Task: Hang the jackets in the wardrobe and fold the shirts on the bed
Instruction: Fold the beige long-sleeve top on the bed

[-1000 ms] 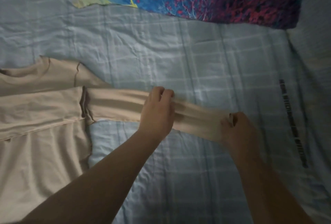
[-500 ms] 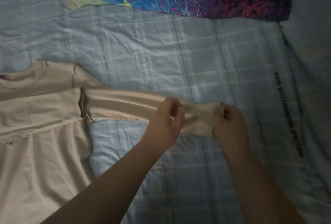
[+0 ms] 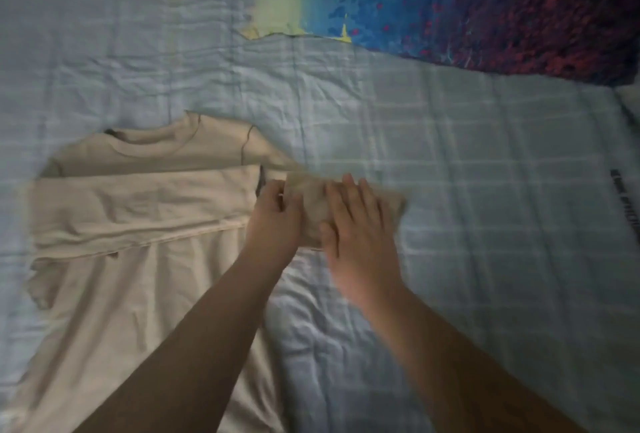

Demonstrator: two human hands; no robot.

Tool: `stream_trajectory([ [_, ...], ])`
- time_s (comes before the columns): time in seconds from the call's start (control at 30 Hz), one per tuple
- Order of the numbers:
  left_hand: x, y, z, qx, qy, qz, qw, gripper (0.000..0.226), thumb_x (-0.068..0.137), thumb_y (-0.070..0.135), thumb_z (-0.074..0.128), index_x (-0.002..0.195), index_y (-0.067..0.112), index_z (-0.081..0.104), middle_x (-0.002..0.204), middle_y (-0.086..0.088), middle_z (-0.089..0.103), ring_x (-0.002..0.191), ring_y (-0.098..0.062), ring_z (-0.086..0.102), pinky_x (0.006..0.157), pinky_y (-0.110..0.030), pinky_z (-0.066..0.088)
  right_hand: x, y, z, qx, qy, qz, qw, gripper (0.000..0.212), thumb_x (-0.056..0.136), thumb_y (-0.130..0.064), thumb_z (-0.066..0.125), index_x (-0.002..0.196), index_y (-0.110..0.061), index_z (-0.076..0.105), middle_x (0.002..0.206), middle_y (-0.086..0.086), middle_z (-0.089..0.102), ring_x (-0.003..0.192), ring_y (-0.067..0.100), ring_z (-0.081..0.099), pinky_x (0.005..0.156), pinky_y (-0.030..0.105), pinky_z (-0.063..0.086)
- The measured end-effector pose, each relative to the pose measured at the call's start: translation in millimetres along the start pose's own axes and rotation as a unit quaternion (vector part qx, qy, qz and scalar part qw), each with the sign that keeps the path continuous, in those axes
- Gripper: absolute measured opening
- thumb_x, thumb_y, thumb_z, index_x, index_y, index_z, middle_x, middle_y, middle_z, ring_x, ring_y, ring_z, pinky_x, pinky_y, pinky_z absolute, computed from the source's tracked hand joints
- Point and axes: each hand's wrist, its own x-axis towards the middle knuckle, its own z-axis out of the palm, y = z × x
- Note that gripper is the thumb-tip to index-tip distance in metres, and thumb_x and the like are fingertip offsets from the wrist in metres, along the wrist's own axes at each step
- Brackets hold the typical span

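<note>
A beige long-sleeved shirt (image 3: 138, 210) lies flat on the pale blue checked bed sheet (image 3: 467, 190), collar toward the top, one sleeve folded across its chest. Its right sleeve (image 3: 311, 204) is doubled back in a short bundle at the shoulder. My left hand (image 3: 277, 221) pinches the sleeve end beside the shoulder seam. My right hand (image 3: 356, 221) lies flat with fingers spread on the folded sleeve, blurred by motion. The shirt's lower part runs off the bottom left.
A blanket (image 3: 450, 9) in blue, yellow and dark red lies across the top right of the bed. A dark printed strip (image 3: 627, 204) marks the sheet at the right edge. Bare sheet surrounds the shirt above and to the right.
The stretched-out sleeve has been folded back toward the shoulder. Both hands moved left with it; my right hand let go of the cuff and now presses flat. The view shifted right.
</note>
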Motion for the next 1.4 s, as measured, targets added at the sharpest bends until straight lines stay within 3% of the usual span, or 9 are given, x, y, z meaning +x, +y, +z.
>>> stream_trajectory([
  [0.1,15,-32,-81,0.054,0.078,0.054,0.994,0.006,0.099,0.018,0.048,0.096,0.012,0.05,0.076,0.007,0.053,0.067,-0.007,0.051,0.062,-0.027,0.032,25,-82,41,-0.026,-0.033,-0.011,0.999,0.063,0.096,-0.048,0.034,0.154,-0.025,0.029,0.162,0.006,0.025,0.149,0.029,0.022,0.115,0.058,0.019],
  [0.2,36,-65,-164,0.071,0.123,0.065,0.988,0.006,0.1,0.013,0.049,0.094,0.014,0.046,0.073,0.013,0.048,0.064,0.002,0.044,0.054,-0.016,0.032,44,-162,76,-0.039,-0.052,-0.038,0.997,0.067,0.094,-0.055,0.034,0.155,-0.028,0.027,0.163,0.003,0.022,0.15,0.028,0.02,0.115,0.061,0.015],
  [0.37,99,-134,-317,0.1,0.177,0.04,0.978,0.004,0.098,0.018,0.053,0.099,0.014,0.053,0.076,0.006,0.051,0.072,-0.017,0.046,0.06,-0.026,0.023,72,-299,150,-0.057,-0.09,-0.056,0.993,0.071,0.092,-0.06,0.036,0.155,-0.03,0.024,0.164,0.0,0.019,0.15,0.027,0.018,0.115,0.064,0.014],
  [0.53,146,-186,-387,0.13,0.127,0.022,0.983,0.008,0.097,0.022,0.051,0.102,0.015,0.049,0.076,0.004,0.057,0.071,-0.023,0.056,0.06,-0.031,0.033,89,-355,206,-0.122,-0.123,-0.039,0.984,0.07,0.095,-0.059,0.03,0.156,-0.029,0.017,0.163,0.002,0.022,0.151,0.028,0.015,0.114,0.067,0.009],
  [0.83,154,-219,-381,0.181,0.091,0.0,0.979,0.035,0.096,0.028,0.051,0.127,0.016,0.041,0.121,-0.012,0.054,0.101,-0.037,0.059,0.082,-0.051,0.05,96,-357,209,-0.144,-0.117,-0.034,0.982,0.069,0.095,-0.057,0.031,0.156,-0.027,0.02,0.163,0.004,0.021,0.151,0.026,0.015,0.116,0.064,0.012],
  [0.93,150,-219,-382,0.278,0.139,0.103,0.945,0.046,0.086,0.02,0.055,0.129,0.006,0.05,0.126,-0.018,0.052,0.112,-0.039,0.05,0.094,-0.05,0.045,94,-340,183,-0.096,-0.059,-0.03,0.993,0.056,0.095,-0.036,0.036,0.149,-0.021,0.038,0.156,0.005,0.037,0.146,0.024,0.029,0.117,0.056,0.023],
  [1.1,140,-195,-340,0.303,-0.013,0.336,0.892,0.052,0.082,0.022,0.048,0.131,0.008,0.057,0.134,-0.016,0.056,0.129,-0.037,0.046,0.106,-0.046,0.04,89,-268,134,-0.068,0.044,-0.005,0.997,0.058,0.072,-0.011,0.044,0.128,-0.009,0.06,0.133,0.015,0.057,0.126,0.033,0.049,0.111,0.049,0.034],
  [1.27,144,-175,-260,0.399,-0.109,0.381,0.827,0.054,0.094,0.035,0.043,0.146,0.019,0.046,0.15,-0.01,0.045,0.142,-0.034,0.035,0.118,-0.049,0.023,106,-195,106,-0.081,0.054,0.011,0.995,0.052,0.075,-0.006,0.048,0.126,-0.01,0.06,0.135,0.017,0.055,0.128,0.035,0.046,0.108,0.051,0.037],
  [1.4,151,-168,-224,0.435,-0.082,0.324,0.836,0.055,0.099,0.045,0.036,0.15,0.025,0.039,0.156,-0.011,0.038,0.144,-0.033,0.031,0.117,-0.054,0.021,131,-151,96,-0.072,0.047,0.041,0.995,0.032,0.085,-0.011,0.051,0.114,-0.009,0.064,0.114,0.018,0.062,0.107,0.04,0.055,0.093,0.047,0.046],
])
